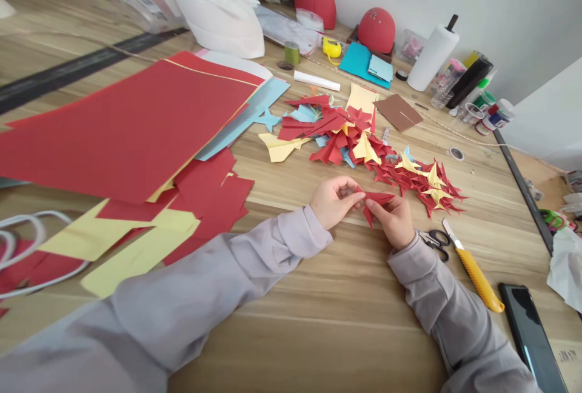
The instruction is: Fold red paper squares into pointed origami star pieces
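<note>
A small folded piece of red paper (pixel 379 197) with pointed ends is held between my two hands near the middle of the view. My left hand (pixel 335 202) pinches its left part between thumb and fingers. On its right part, my right hand (pixel 394 220) presses with the thumb on top and the fingers curled behind. One red point hangs down between the hands. Just beyond them lies a pile of folded paper shapes (pixel 331 144), red, yellow and blue, some like stars. Black-handled scissors (pixel 439 240) rest beside my right wrist.
Large red sheets (pixel 131 120) and yellow strips (pixel 127 259) cover the left side. A yellow-handled knife (pixel 477 278) and a phone (pixel 534 332) lie at the right. Bottles, a white roll (pixel 434 56) and a yellow tape measure (pixel 331 47) stand at the back.
</note>
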### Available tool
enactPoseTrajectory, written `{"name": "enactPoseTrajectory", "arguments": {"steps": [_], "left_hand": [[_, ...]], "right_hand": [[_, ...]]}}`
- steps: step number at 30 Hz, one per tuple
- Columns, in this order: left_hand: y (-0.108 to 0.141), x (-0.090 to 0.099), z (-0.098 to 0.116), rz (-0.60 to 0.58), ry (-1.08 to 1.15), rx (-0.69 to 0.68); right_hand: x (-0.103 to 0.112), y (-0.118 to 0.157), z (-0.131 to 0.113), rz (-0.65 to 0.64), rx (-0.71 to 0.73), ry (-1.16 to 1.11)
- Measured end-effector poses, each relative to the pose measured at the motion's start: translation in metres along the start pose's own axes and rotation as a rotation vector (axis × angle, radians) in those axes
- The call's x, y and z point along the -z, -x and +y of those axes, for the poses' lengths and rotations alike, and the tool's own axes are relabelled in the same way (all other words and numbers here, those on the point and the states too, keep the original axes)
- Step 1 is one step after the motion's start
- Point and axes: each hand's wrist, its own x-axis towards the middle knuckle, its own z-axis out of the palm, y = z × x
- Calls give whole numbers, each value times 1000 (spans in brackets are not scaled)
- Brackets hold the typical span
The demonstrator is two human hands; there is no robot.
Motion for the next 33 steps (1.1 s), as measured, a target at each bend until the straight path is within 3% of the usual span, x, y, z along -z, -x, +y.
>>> {"name": "enactPoseTrajectory", "arguments": {"steps": [7, 19, 33], "left_hand": [[-2, 1, 0, 2, 91, 23], [-3, 4, 2, -29, 64, 51], [-2, 2, 1, -98, 127, 51]], "right_hand": [[1, 0, 2, 0, -1, 49], [3, 0, 3, -26, 32, 112], [2, 0, -4, -44, 41, 68]]}}
